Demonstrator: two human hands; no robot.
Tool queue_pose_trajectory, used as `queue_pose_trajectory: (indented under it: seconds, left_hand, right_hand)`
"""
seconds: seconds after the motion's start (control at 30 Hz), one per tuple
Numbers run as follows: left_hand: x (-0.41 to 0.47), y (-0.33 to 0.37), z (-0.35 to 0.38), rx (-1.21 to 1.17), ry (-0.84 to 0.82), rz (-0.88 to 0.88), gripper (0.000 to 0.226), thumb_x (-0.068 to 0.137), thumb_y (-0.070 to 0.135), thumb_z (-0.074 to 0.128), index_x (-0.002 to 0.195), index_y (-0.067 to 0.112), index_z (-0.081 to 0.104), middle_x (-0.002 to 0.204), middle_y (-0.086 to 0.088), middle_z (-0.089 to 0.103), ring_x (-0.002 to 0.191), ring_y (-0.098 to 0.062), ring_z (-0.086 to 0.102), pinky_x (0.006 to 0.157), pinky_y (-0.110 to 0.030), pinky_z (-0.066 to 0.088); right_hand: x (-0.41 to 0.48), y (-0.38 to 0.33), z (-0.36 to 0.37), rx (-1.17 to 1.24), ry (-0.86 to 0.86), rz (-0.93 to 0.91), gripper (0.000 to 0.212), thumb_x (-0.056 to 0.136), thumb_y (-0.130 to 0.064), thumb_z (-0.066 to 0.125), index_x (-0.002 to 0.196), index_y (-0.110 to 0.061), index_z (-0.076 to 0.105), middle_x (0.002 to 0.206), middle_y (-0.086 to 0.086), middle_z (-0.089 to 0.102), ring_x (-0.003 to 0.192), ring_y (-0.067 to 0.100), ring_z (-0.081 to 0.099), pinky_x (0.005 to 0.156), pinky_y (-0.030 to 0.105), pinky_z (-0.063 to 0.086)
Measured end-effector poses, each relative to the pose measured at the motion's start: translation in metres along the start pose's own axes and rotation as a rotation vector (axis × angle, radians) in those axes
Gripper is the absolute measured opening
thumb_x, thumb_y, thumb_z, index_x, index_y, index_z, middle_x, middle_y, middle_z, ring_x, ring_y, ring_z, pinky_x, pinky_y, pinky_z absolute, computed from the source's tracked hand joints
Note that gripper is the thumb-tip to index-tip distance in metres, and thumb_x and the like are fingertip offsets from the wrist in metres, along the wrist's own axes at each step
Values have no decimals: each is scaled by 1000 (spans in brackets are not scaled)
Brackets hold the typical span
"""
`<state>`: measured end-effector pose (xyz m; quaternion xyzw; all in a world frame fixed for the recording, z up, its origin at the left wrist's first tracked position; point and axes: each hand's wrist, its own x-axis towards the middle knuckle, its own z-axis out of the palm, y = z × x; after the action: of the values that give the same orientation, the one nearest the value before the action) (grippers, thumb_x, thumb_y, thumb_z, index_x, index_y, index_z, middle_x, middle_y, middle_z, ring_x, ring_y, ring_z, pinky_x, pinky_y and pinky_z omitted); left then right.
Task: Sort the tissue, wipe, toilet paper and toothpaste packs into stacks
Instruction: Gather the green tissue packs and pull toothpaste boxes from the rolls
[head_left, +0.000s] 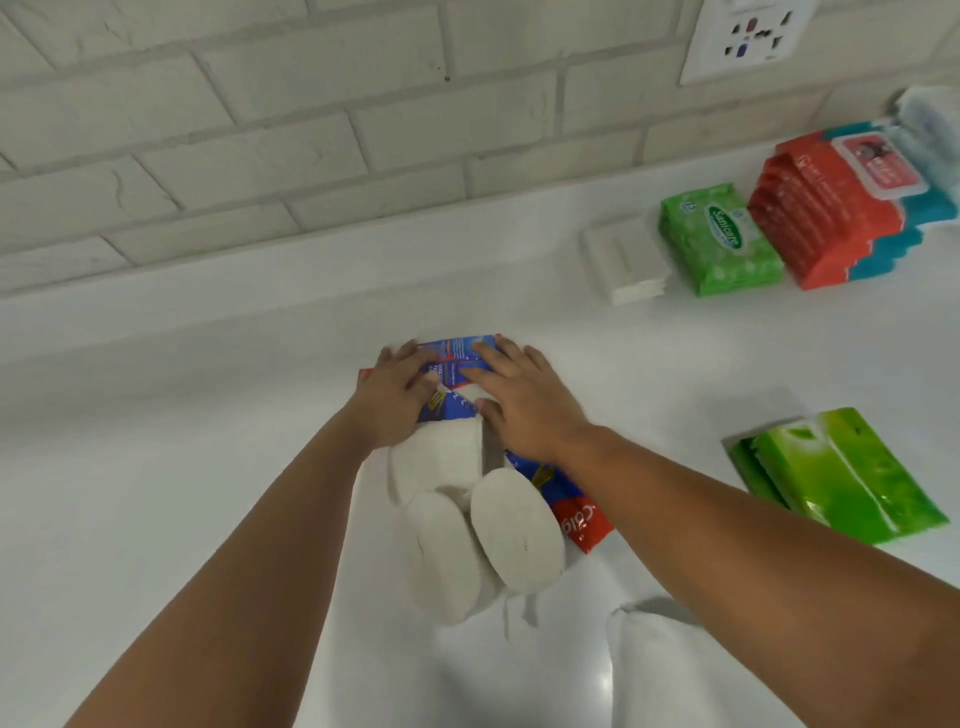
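Red and blue toothpaste boxes (457, 353) lie in a pile at the middle of the white counter. My left hand (397, 395) and my right hand (519, 400) both rest flat on them, fingers spread. Three white toilet paper rolls (511, 525) lean together just in front of the boxes; one red box end (584, 522) sticks out to their right. A bright green tissue pack (841, 478) lies at the right. At the back right stand a green wipe pack (719, 239), a stack of red and teal wipe packs (836, 208) and a white tissue pack (628, 265).
A white brick wall (311, 130) runs along the back of the counter, with a socket plate (748, 36) at the top right. Another white soft pack (670, 670) lies at the bottom edge. A pale blue bundle (930, 130) sits at the far right.
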<state>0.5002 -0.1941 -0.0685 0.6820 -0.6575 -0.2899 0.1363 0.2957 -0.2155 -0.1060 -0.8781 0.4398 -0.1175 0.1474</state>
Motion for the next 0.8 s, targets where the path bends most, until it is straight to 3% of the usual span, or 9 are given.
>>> queue_pose_trajectory:
  seconds: [0.23,0.33,0.47,0.63,0.8]
  left_hand:
    - [-45,11,15,147,-38,-65,70,88,49,21,149,19,41,159,-5,30,139,-29,26,110,-42,25]
    - [-60,15,20,59,-11,-129,59,100,47,30,151,21,40,163,-6,27,148,-30,18,118,-48,16]
    - [-79,15,30,102,15,-111,54,100,45,30,146,21,43,155,-2,33,137,-26,26,113,-45,23]
    - [-96,19,38,106,24,-144,43,108,31,39,150,22,39,160,-2,27,144,-25,21,117,-45,20]
    - [-106,34,30,34,65,-180,37,106,27,43,142,20,49,152,-5,39,132,-24,40,106,-38,36]
  right_hand:
    - [-30,-13,2,39,0,-34,44,100,-30,49,143,-22,48,162,3,28,152,27,14,122,44,12]
    - [-44,-16,1,54,3,-65,42,100,-28,48,141,-20,50,161,4,29,152,27,14,121,43,12]
    - [-57,-21,2,77,-4,-76,41,100,-26,48,140,-19,51,161,4,29,152,27,13,122,43,12]
    - [-71,-24,3,93,-26,-96,40,101,-26,48,141,-20,50,161,4,29,152,26,13,122,43,13]
    - [-77,-25,-5,192,-73,-85,42,99,-22,51,140,-15,51,160,6,32,151,27,16,121,44,17]
